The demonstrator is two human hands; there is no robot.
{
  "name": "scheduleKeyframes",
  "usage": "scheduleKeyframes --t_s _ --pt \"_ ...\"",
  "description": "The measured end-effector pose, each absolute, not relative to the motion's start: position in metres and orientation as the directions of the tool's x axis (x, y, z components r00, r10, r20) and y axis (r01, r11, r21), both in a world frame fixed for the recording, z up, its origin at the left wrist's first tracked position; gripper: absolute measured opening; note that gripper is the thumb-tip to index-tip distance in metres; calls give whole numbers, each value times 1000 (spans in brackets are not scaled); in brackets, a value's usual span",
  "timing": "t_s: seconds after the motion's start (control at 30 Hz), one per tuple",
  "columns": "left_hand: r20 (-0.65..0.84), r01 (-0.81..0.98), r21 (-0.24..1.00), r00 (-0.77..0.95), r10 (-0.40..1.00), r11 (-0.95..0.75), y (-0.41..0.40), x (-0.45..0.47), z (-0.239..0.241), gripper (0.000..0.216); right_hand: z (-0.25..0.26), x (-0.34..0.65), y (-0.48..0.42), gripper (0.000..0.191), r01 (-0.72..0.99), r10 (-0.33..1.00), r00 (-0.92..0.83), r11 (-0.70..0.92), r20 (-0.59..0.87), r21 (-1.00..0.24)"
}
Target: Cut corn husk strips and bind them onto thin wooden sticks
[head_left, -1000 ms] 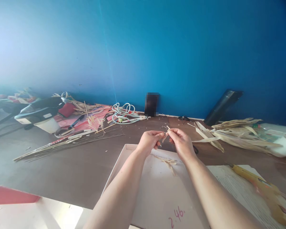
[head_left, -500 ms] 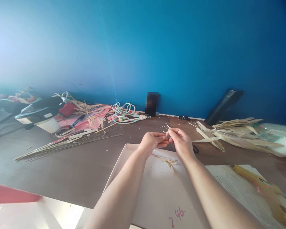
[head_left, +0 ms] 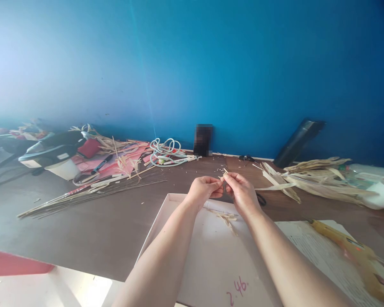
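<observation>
Left hand (head_left: pixel 205 187): bare, forearm reaching up over the shallow white cardboard tray (head_left: pixel 192 260), whose matte floor carries pink handwritten digits near the front edge. Its grip is pinched together on the husk strip (head_left: pixel 223 173), thumb against forefinger.

Husk strip: pale straw colour, thin, dry and fibrous. It is held in the air above the tray's far rim, with a short stub poking up between the two hands.

Right hand (head_left: pixel 242 192): bare, fingers curled, grip also pinched onto the same strip from the other side. The fingertips of the two hands touch.

Against 1.0 s ago: the hands were then slightly apart, with the strip hanging slantwise in the gap. Now the gap is closed and most of the strip is hidden behind the fingers. The rest of the counter (head_left: pixel 92 230) is unchanged.

Surroundings, left to right:
- dark iron (head_left: pixel 51 147) at far left
- long bundle of thin sticks (head_left: pixel 92 194) lying flat on the brown counter
- coiled white cable (head_left: pixel 166 152) by the blue wall
- loose husk scraps (head_left: pixel 225 217) on the tray floor, just below the hands
- heap of broad curled dried husks (head_left: pixel 313 179) to the right
- black tube (head_left: pixel 299 143) leaning on the wall behind them
- yellow glue gun (head_left: pixel 352 249) lying on a printed sheet (head_left: pixel 320 260)

Nothing stands between the hands and the camera
</observation>
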State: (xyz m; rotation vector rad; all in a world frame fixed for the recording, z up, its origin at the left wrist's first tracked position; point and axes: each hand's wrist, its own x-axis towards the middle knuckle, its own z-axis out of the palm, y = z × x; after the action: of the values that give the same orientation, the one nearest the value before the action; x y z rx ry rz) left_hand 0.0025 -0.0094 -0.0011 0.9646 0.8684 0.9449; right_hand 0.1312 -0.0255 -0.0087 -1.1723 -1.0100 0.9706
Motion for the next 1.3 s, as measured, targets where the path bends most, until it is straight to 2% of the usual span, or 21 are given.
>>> scheduleKeyframes --t_s 0.27,0.53,0.87,0.93,1.13,1.3 --pt "-149 -182 960 304 941 211 -6 3 -6 14 -11 138 -20 35 -150 948 319 67 16 -986" --pt "-160 -142 967 307 938 211 -7 5 -5 10 -13 141 -18 39 -61 941 334 77 52 -995" --pt "-180 -49 977 320 930 206 -11 3 1 8 -16 143 -17 38 -53 932 355 96 71 -994" --pt "-178 -43 978 330 927 204 -11 3 0 8 -14 144 -18 37 -26 929 361 94 78 -995" --pt "-166 -19 982 361 918 186 -11 3 -2 8 -9 146 -21 38 194 905 402 63 138 -979" --pt "-158 -20 984 358 920 177 -11 4 -1 7 -12 145 -21 40 200 897 413 78 156 -977"
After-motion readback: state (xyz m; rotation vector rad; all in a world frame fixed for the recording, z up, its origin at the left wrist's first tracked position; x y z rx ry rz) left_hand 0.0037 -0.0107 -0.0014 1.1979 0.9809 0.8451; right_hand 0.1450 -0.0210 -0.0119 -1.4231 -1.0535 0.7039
